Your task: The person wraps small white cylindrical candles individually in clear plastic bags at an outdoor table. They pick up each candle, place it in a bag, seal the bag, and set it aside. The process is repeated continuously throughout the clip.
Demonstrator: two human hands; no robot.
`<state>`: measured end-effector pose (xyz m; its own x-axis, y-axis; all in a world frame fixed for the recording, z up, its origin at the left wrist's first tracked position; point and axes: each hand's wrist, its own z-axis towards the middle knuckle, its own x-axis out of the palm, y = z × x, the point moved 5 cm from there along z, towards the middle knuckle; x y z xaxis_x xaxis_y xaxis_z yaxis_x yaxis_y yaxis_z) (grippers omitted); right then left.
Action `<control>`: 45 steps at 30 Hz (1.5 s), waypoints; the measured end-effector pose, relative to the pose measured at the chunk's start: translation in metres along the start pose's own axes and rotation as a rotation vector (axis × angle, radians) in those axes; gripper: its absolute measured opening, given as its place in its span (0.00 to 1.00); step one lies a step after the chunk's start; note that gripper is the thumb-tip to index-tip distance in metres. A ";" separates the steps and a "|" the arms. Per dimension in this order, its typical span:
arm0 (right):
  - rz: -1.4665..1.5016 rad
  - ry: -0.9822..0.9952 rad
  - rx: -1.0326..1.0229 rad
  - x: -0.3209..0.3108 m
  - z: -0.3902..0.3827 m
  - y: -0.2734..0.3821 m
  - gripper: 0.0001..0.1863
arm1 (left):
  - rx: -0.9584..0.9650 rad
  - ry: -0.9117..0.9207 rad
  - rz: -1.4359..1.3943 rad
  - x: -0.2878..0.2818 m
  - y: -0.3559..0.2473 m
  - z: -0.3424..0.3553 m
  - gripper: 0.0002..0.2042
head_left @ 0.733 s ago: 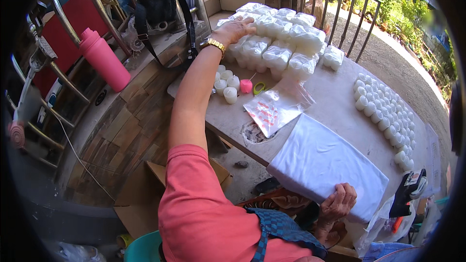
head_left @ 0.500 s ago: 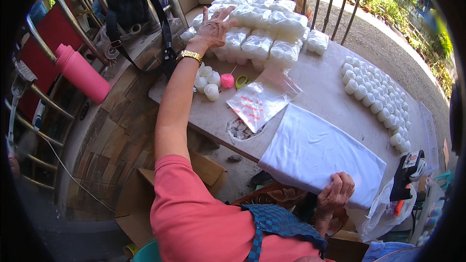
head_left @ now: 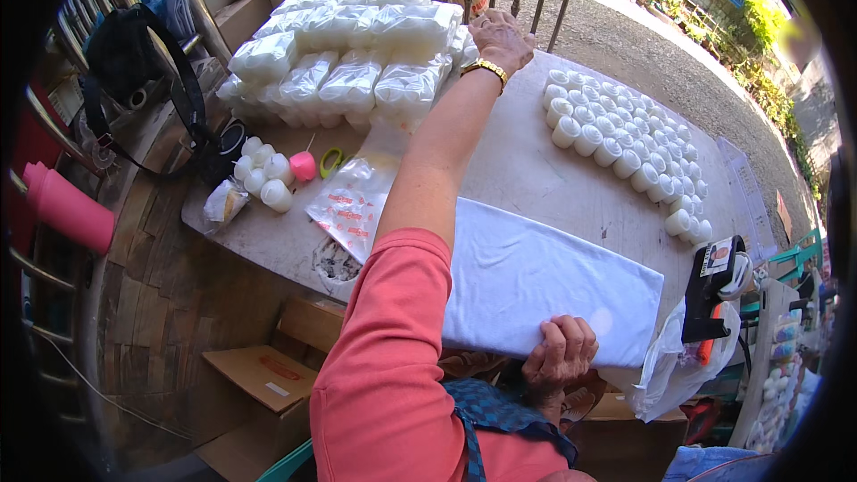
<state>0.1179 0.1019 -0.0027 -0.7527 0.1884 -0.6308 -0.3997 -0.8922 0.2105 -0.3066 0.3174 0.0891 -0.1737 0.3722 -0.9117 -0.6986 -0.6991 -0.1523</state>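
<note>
Now, the left hand reaches beside far wrapped packs; the right hand curls on near cloth. I cannot tell either grip.

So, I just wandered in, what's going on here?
A person's left hand reaches past the right end of a stack of clear-wrapped white packs on the table; whether it grips anything is hard to see. The right hand rests at the near edge of a white cloth. Loose white cylinders stand grouped on the right, and a smaller white cluster sits beside a pink object.
</note>
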 end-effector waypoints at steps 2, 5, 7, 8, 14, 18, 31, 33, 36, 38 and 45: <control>-0.022 0.036 0.006 -0.001 0.001 0.002 0.10 | -0.115 0.120 0.107 0.034 0.002 0.010 0.41; -0.061 0.042 0.004 0.002 0.000 0.001 0.11 | -0.137 0.169 0.135 0.057 -0.002 0.008 0.40; -0.056 0.049 0.004 0.001 0.001 0.003 0.11 | -0.140 0.195 0.131 0.054 0.004 0.004 0.40; -0.056 0.045 0.006 0.002 0.001 0.004 0.11 | -0.116 0.155 0.098 0.055 0.010 0.005 0.41; -0.075 0.009 0.004 0.004 0.001 0.004 0.11 | 0.008 0.443 -0.162 0.035 0.012 -0.009 0.43; -0.078 0.030 0.004 0.002 0.000 0.005 0.13 | 0.266 0.453 -0.340 0.015 0.006 -0.028 0.44; -0.059 0.030 0.026 0.002 0.002 0.006 0.10 | 0.629 0.267 -0.151 -0.165 0.106 -0.082 0.45; -0.041 0.027 0.037 0.001 0.003 0.007 0.10 | 0.556 0.299 -0.072 -0.161 0.144 -0.080 0.43; -0.029 0.029 0.040 -0.001 0.006 0.009 0.11 | 0.394 0.398 0.110 -0.149 0.188 -0.085 0.38; -0.022 0.022 0.039 -0.001 0.002 0.007 0.11 | 0.367 0.319 0.179 -0.137 0.206 -0.097 0.36; -0.023 0.022 0.020 -0.005 -0.006 0.004 0.11 | 0.290 -0.099 0.114 -0.110 0.217 -0.134 0.30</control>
<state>0.1228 0.0947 -0.0030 -0.7315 0.1999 -0.6518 -0.4278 -0.8790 0.2105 -0.3459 0.0431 0.1051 -0.3189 0.3693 -0.8729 -0.8369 -0.5420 0.0765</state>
